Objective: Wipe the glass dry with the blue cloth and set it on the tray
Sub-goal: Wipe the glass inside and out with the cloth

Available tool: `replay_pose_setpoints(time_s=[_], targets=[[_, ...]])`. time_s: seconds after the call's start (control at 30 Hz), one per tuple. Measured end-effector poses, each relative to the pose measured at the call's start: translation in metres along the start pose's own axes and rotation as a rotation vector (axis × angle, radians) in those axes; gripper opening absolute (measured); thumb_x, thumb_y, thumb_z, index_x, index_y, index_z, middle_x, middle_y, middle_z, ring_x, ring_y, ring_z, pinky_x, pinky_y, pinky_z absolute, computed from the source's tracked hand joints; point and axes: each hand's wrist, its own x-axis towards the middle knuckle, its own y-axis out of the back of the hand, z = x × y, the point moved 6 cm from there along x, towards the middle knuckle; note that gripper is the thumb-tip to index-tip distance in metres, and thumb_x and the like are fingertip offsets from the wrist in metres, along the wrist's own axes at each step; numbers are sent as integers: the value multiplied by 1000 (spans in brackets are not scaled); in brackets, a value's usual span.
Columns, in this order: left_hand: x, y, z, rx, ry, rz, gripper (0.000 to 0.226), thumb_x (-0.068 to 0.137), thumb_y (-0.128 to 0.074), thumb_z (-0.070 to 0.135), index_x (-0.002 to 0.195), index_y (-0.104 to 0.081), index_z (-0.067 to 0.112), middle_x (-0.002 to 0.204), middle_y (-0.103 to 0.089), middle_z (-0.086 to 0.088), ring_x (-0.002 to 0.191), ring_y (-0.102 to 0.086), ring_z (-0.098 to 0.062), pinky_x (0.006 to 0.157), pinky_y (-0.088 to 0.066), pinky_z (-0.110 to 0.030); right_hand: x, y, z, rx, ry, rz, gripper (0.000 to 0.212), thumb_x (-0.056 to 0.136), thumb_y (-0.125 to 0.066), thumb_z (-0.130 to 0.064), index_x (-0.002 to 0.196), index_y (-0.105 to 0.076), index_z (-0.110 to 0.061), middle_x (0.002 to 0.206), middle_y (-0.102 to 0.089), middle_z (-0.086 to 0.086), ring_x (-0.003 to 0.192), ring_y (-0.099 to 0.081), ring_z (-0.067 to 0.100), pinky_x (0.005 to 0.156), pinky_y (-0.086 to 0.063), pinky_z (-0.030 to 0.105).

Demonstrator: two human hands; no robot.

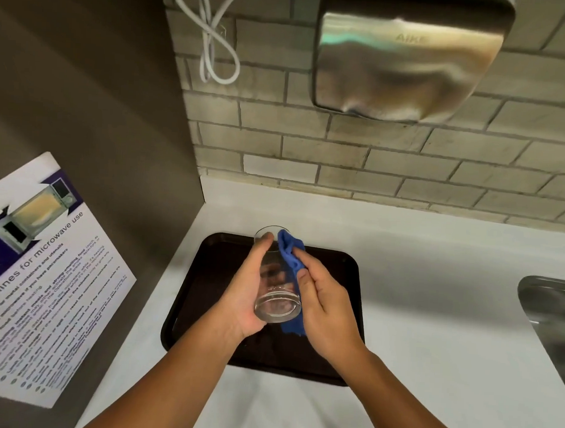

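Glass drying is under way at the centre of the frame, and from where things stand the wiping looks unfinished and the setting-down not yet done.

Largest in that area is the dark brown rectangular plastic tray (337, 271), lying flat on the white countertop (433, 285) in the lower middle of the frame, with nothing standing on the parts of it that show. I would judge it ready to receive the glass.

Above it, both forearms reach in from the bottom edge. The left hand (248, 296) wraps the clear, straight-sided drinking glass (276, 278) from the left, fingers curled round the wall and the thumb up near the rim. The glass is held off the tray, tipped so its mouth points toward the tiled wall and its thick base faces the camera.

The right hand (325, 306) presses the small crumpled blue cloth (292, 256) against the right side of the glass, fingers held together over the fabric, thumb pinching it in place. The cloth runs along the outer wall from rim to base.

Whether the inside is dry I cannot tell. What remains, as I judge it, is to finish the wipe, then stand the glass on the tray.
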Motion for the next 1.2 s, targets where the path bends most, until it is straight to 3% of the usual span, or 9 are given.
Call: replay_pose_setpoints(time_s=[0.2,0.37,0.5,0.7,0.87,0.93,1.03,1.1,1.2], targets=[[2,-3,2,96,-33,51,49,91,-82,53,111,-83,8,93,-86,-14,77,-85,-28,64,-67,-37,2,5,14,33,-88,18,40,118,-44,-16,152,-60,-30,122,-79,-11,112,-76,6,100,-63,33],[3,1,6,165,-90,93,53,86,-83,60,111,-90,14,111,-88,-15,91,-86,-24,72,-68,-36,-8,8,2,-1,15,12,41,117,-45,-18,155,-58,-30,132,-76,-18,121,-72,2,98,-59,18],[1,0,10,160,-103,133,61,84,-85,63,117,-82,12,97,-90,-9,89,-87,-23,73,-66,-38,-2,5,14,46,-94,7,39,119,-43,-18,152,-60,-27,125,-80,-5,112,-77,13,100,-63,41],[1,2,14,167,-137,137,51,94,-73,63,103,-89,15,101,-86,-14,87,-84,-28,78,-65,-41,-13,3,-9,-144,156,-40,47,115,-44,-24,158,-49,-42,141,-62,-40,126,-67,-6,101,-53,10],[-3,3,12,158,-137,180,48,93,-77,62,99,-90,16,98,-90,-10,79,-88,-23,60,-67,-33,-12,4,-2,-66,25,2,47,118,-44,-19,141,-53,-58,126,-74,-23,111,-74,0,90,-59,14],[-1,3,9,148,-128,172,51,101,-69,56,90,-87,10,92,-86,-13,78,-85,-25,66,-67,-34,-18,1,-11,-87,112,-20,44,116,-44,-20,153,-57,-41,144,-70,-16,130,-66,-2,107,-56,21],[-3,-1,9,137,-133,202,48,107,-61,49,87,-75,8,98,-76,-20,95,-74,-33,98,-60,-48,-24,-2,-16,-95,223,-33,47,114,-44,-18,157,-55,-35,164,-55,-11,153,-48,2,124,-42,25],[-5,-5,12,163,-157,217,49,101,-69,55,94,-81,8,105,-80,-23,100,-78,-39,103,-59,-57,-20,1,-10,31,113,9,47,117,-45,-10,151,-58,-38,161,-59,-6,147,-55,3,119,-47,26],[-6,-8,14,191,-220,270,54,84,-81,64,108,-83,16,98,-89,-11,89,-87,-31,85,-68,-50,-16,2,6,279,-151,39,45,118,-43,-14,141,-64,-47,141,-75,-9,129,-70,6,104,-56,19]])
